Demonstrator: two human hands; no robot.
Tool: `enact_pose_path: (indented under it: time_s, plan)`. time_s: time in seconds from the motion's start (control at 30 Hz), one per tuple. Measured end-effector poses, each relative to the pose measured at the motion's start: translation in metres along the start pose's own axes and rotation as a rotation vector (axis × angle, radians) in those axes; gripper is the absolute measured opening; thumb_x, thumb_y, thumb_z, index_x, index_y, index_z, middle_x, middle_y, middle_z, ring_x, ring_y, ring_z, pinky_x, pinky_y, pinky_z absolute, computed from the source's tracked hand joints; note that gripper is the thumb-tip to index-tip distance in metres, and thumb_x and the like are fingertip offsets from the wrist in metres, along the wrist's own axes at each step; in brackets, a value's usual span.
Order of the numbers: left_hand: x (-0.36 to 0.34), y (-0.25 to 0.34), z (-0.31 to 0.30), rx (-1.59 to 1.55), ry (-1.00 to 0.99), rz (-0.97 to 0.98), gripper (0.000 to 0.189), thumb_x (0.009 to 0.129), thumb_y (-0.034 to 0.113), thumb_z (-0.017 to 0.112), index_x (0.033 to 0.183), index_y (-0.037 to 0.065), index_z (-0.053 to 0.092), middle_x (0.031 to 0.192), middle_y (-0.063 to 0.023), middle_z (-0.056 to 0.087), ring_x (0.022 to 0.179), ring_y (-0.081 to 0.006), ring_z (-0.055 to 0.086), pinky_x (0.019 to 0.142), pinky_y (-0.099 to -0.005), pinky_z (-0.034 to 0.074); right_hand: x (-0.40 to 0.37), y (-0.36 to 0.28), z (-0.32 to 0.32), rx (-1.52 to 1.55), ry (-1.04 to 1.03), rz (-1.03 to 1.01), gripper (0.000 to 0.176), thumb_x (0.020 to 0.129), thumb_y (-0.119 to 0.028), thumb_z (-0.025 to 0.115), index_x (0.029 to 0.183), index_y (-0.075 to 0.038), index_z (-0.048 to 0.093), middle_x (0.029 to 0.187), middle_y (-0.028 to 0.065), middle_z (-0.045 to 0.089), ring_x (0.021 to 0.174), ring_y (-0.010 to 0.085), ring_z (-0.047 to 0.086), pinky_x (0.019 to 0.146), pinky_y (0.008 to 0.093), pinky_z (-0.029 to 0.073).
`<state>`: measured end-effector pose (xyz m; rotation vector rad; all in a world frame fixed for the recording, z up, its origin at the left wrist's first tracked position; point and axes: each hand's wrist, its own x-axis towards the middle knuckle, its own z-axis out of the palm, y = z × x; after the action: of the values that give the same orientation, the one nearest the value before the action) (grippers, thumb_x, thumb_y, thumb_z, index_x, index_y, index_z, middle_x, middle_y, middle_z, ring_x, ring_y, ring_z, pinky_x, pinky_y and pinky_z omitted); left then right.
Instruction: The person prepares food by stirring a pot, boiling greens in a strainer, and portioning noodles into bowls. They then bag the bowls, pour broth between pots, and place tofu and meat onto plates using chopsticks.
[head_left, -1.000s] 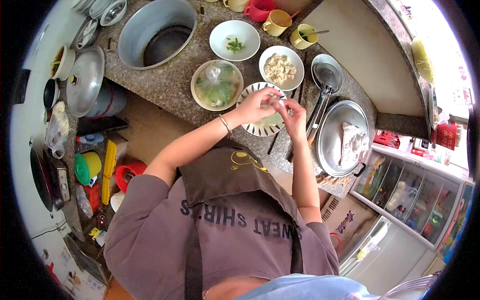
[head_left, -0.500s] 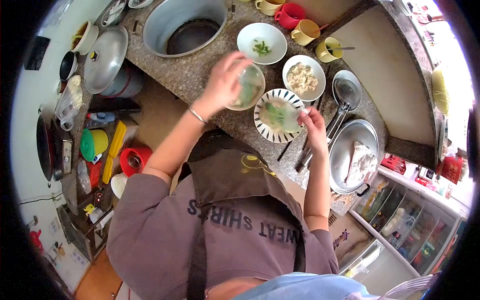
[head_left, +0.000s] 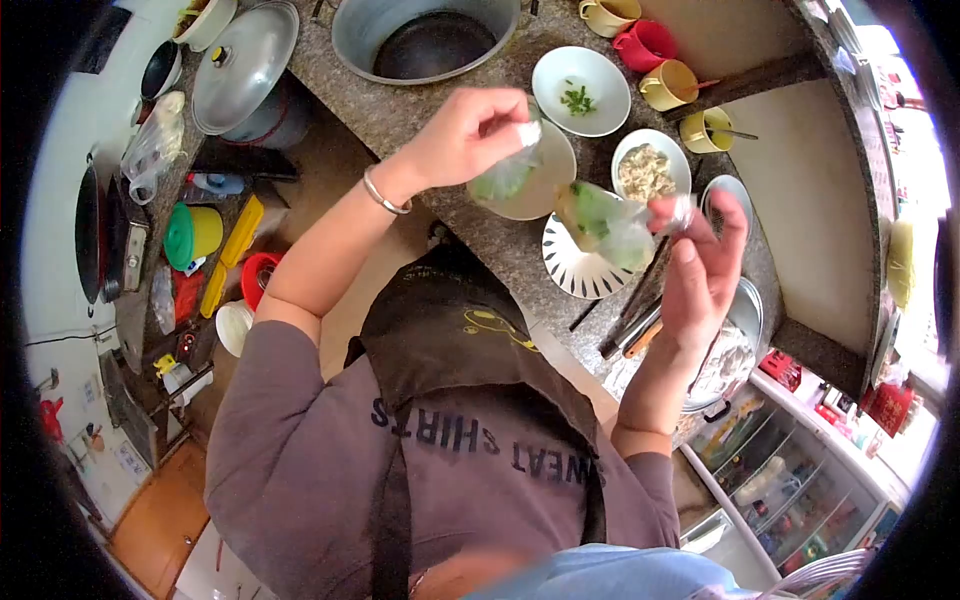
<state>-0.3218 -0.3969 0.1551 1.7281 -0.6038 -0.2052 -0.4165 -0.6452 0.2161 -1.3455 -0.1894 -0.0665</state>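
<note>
1. Desk (head_left: 400, 110): speckled stone, carrying a metal pot (head_left: 350, 35), bowls and cups. Its far side is cut off at the top edge.
2. Striped plate (head_left: 580, 275): lies on the desk, its upper half covered by the plastic held above it.
3. Beige bowl (head_left: 552, 160): just beside the plate, partly hidden behind the nearer bag.
4. Right bag (head_left: 608, 225): clear plastic with greens inside, held in the air over the striped plate, just left of the right hand.
5. Left bag (head_left: 500, 180): clear plastic with greens, hanging below the left hand, in front of the beige bowl.
6. Right hand (head_left: 700, 270): raised, with its upper fingers fanned out. Thumb and forefinger pinch the right bag's edge.
7. Left hand (head_left: 465, 135): raised over the desk, fingers closed in a pinch on the left bag's top.
8. Unclear: the plastic is blurred, so whether the two bags touch or are joined cannot be told.
</note>
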Motion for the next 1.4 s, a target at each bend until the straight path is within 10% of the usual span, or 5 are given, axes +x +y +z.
enact_pose_path:
  time_s: [0.63, 0.7, 1.0, 1.27, 1.4]
  plan:
    - [0.001, -0.029, -0.416, -0.139, -0.26, 0.479, 0.025, 0.072, 0.017, 0.068, 0.088, 0.002, 0.057, 0.08, -0.0105, 0.062, 0.073, -0.0254, 0.061, 0.068, -0.0353, 0.049, 0.213, 0.102, 0.35, 0.096, 0.044, 0.045, 0.054, 0.081, -0.012, 0.056, 0.13, -0.008, 0.033, 0.092, 0.0083, 0.058, 0.071, 0.0113, 0.055, 0.065, 0.0224, 0.047]
    - [-0.004, -0.07, -0.536, 0.158, 0.081, 0.636, 0.024, 0.073, 0.018, 0.068, 0.089, 0.002, 0.058, 0.088, -0.0107, 0.062, 0.082, -0.0236, 0.06, 0.072, -0.0351, 0.048, 0.251, 0.126, 0.388, -0.643, -0.067, -0.476, 0.054, 0.085, -0.014, 0.053, 0.134, -0.006, 0.031, 0.105, 0.0126, 0.055, 0.079, 0.0133, 0.054, 0.071, 0.0218, 0.047]
    - [-0.162, -0.16, -1.071, 1.72, 1.328, 0.011, 0.032, 0.069, 0.015, 0.068, 0.098, 0.009, 0.056, 0.097, -0.0083, 0.054, 0.095, -0.027, 0.051, 0.082, -0.0393, 0.042, 0.333, 0.086, 0.518, -0.026, 0.306, 0.016, 0.063, 0.08, -0.005, 0.047, 0.138, -0.006, 0.022, 0.076, 0.0057, 0.044, 0.062, 0.0115, 0.038, 0.061, 0.0236, 0.036]
    - [-0.194, -0.14, -1.124, 1.735, 0.855, -0.094, 0.017, 0.073, 0.006, 0.057, 0.09, 0.006, 0.061, 0.089, -0.0091, 0.057, 0.088, -0.0263, 0.055, 0.076, -0.0351, 0.047, 0.329, 0.068, 0.528, 0.036, 0.379, 0.04, 0.06, 0.082, -0.006, 0.046, 0.137, -0.007, 0.023, 0.072, 0.0043, 0.044, 0.058, 0.0104, 0.037, 0.058, 0.0231, 0.035]
    - [-0.144, -0.076, -0.986, 1.483, 0.271, -0.309, 0.011, 0.074, 0.014, 0.056, 0.072, 0.005, 0.063, 0.078, -0.0128, 0.059, 0.077, -0.0297, 0.058, 0.063, -0.0393, 0.048, 0.306, 0.061, 0.499, 0.051, 0.38, 0.035, 0.053, 0.085, -0.011, 0.048, 0.134, -0.008, 0.029, 0.08, 0.0059, 0.049, 0.062, 0.0101, 0.043, 0.059, 0.0218, 0.04]
